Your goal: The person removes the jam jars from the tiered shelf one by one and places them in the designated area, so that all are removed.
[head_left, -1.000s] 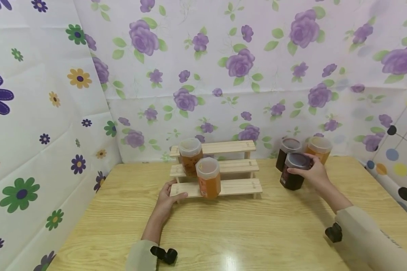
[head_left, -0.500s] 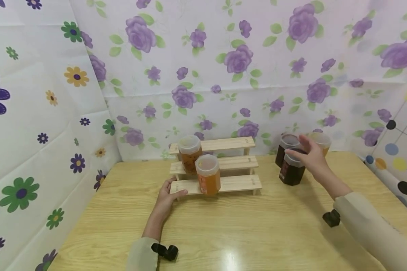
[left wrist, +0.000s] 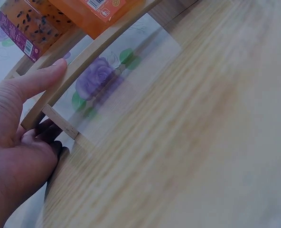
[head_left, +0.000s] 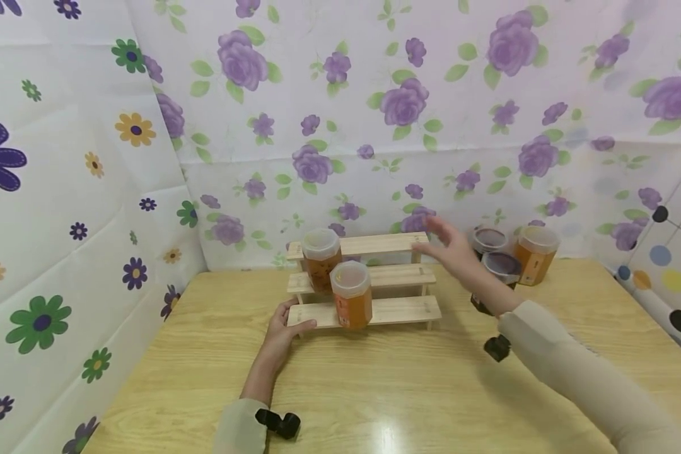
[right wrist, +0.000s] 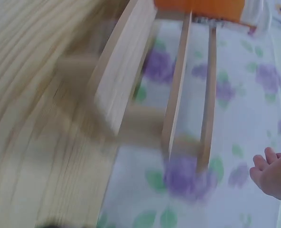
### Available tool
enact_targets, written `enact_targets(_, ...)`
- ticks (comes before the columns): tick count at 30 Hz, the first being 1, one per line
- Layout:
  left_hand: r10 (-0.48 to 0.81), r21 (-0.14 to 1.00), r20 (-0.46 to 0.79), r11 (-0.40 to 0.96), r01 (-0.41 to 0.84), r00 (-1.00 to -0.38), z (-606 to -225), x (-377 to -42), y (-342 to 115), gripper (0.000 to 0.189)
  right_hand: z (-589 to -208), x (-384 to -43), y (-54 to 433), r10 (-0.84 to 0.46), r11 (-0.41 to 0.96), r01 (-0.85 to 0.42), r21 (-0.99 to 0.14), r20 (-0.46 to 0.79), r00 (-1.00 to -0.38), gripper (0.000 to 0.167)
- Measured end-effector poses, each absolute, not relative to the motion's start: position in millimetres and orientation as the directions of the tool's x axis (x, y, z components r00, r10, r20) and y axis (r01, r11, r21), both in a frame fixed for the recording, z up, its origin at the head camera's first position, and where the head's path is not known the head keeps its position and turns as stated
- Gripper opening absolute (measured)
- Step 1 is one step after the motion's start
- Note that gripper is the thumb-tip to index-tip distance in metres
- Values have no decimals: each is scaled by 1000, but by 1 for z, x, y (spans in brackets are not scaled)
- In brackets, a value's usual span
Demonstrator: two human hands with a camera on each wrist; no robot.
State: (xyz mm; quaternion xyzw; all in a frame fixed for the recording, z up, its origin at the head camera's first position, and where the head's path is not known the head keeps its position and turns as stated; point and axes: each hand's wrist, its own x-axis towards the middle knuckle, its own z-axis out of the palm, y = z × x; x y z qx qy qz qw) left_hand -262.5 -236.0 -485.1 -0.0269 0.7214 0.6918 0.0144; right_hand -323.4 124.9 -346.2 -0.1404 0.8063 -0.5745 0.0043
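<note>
A three-step wooden display rack [head_left: 405,309] stands on the table. My left hand [head_left: 278,331] holds the left end of its lowest step; in the left wrist view the thumb [left wrist: 43,80] lies over the board and the fingers are partly hidden beneath. An orange jar [head_left: 353,306] sits on the lowest step, and a jar with dark seeds [head_left: 322,271] on the middle one, both with whitish lids. My right hand [head_left: 454,255], holding nothing, is in the air near the rack's right end, fingers spread. Its forearm partly covers a dark jar [head_left: 502,265].
Behind that dark jar, at the right rear of the table [head_left: 340,391], stand a second dark jar [head_left: 490,238] and an amber jar [head_left: 536,255]. A flowered cloth [head_left: 340,113] hangs behind the table, with another at the left.
My right hand has let go of the front dark jar, lifted off it and swung left toward the rack. The left hand keeps its hold on the rack.
</note>
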Motion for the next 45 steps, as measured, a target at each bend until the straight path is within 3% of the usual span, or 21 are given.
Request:
enact_targets(11,-15,997,-68,20,-68,-998,-489,-262,-233,73,-342,-329,30,-424,202,-247,-948,143,-894,81)
enact_targets(19,-35,999,-48,-2,-48,-998,-488,-263,-235,69,-332,-341,-18,-562,261,-239,-935,55,-826,86)
enact_targets(32,-63,998,-49,-30,-47,-997,-490,-264,-238,72,-336,-357,-32,-597,341,-292,-893,34,-801,79)
enact_targets(45,-58,999,-42,-19,-41,-997,-488,-264,-237,73,-336,-351,-31,-508,304,-257,-917,73,-859,83)
